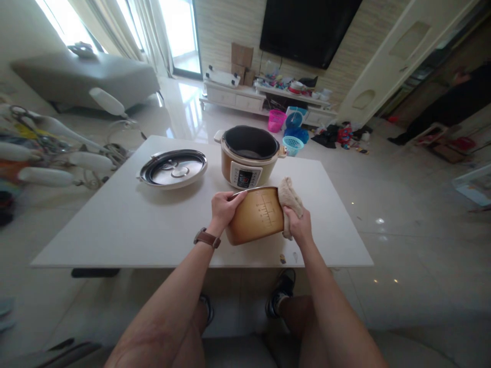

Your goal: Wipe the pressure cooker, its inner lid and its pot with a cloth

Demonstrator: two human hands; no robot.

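My left hand (223, 206) grips the rim of a golden-brown inner pot (256, 217), tilted on its side above the white table (115, 225), its measuring marks facing me. My right hand (297, 223) presses a beige cloth (289, 197) against the pot's right side. Just behind stands the cooker body (249, 156), open, with a dark cavity and a control panel in front. Its round metal lid (173, 168) lies upside down on the table to the left.
A drying rack with white arms (57, 153) stands left of the table. A TV stand (268, 97) with clutter and coloured baskets (292, 134) lie behind. A person (448, 107) is at the far right. My knees and shoes show below the table edge.
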